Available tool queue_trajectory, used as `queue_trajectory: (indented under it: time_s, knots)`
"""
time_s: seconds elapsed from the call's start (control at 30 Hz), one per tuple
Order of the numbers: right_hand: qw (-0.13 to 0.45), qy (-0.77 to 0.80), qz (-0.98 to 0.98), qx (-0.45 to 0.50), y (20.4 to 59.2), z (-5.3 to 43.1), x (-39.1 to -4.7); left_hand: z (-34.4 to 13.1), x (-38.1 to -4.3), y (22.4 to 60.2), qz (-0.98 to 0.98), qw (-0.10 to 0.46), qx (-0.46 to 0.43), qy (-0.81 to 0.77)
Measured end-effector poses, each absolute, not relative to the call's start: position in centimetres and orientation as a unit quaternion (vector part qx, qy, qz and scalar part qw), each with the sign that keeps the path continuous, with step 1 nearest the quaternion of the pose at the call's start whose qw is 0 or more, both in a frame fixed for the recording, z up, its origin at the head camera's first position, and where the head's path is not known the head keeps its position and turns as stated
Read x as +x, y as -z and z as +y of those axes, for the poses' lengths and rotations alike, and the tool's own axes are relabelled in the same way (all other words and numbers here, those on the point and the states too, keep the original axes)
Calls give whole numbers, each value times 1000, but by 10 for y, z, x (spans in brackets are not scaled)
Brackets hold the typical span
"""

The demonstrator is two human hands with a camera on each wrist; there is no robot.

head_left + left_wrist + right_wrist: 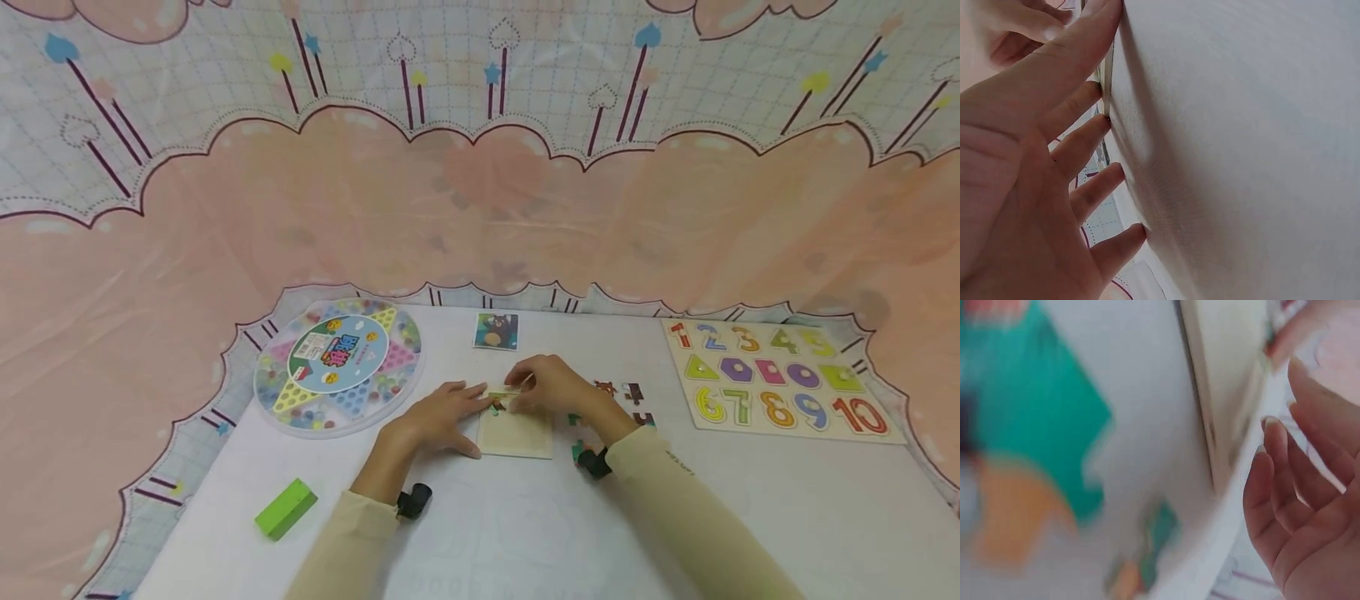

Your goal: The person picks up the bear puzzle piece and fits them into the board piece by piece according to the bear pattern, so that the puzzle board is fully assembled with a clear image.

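A square wooden puzzle board (517, 437) lies on the white table, with a small green-and-brown jigsaw piece (497, 406) in its upper left corner. Spread along the board's left side is my left hand (438, 417); its index fingertip reaches the corner by that piece, its thumb the lower left edge. My right hand (558, 387) hovers over the board's upper part, fingers loosely bent. In the right wrist view nothing shows between those fingers (1275, 469). Several loose jigsaw pieces (633, 393) lie right of the board, partly hidden by my right forearm; a green-and-orange piece (1041, 437) appears large and blurred.
Behind the board lies a picture card (496, 332) with a bear. A round Chinese checkers set (341, 358) is at the left, a green block (287, 509) at the front left. The number and shape board (780, 379) is at the right. A patterned cloth (480, 208) hangs behind.
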State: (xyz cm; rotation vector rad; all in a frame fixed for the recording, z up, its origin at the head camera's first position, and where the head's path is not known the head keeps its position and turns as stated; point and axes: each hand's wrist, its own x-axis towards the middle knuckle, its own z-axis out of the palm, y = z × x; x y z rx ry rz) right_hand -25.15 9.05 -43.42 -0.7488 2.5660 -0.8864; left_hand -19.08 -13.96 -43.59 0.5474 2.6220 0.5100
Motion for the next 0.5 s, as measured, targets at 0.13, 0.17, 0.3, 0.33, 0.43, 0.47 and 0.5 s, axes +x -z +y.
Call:
queue_trajectory:
  time_s: [0.13, 0.17, 0.3, 0.33, 0.43, 0.47, 0.5]
  knots:
    - [151, 307, 904, -258, 426, 114, -253, -136, -190, 436, 941, 210, 196, -179]
    - [145, 305, 906, -254, 423, 120, -253, -135, -190, 436, 941, 211, 195, -178]
    - [119, 305, 914, -241, 411, 143, -250, -134, -190, 436, 943, 210, 191, -173]
    - [111, 309, 915, -237, 407, 149, -249, -134, -190, 436, 943, 211, 189, -173]
    - [94, 325, 915, -218, 401, 166, -247, -135, -189, 435, 944, 208, 189, -174]
    - [90, 330, 915, -213, 400, 171, -246, -136, -189, 435, 944, 208, 189, -174]
    - [87, 335, 915, -205, 400, 176, -246, -136, -189, 434, 944, 208, 190, -174]
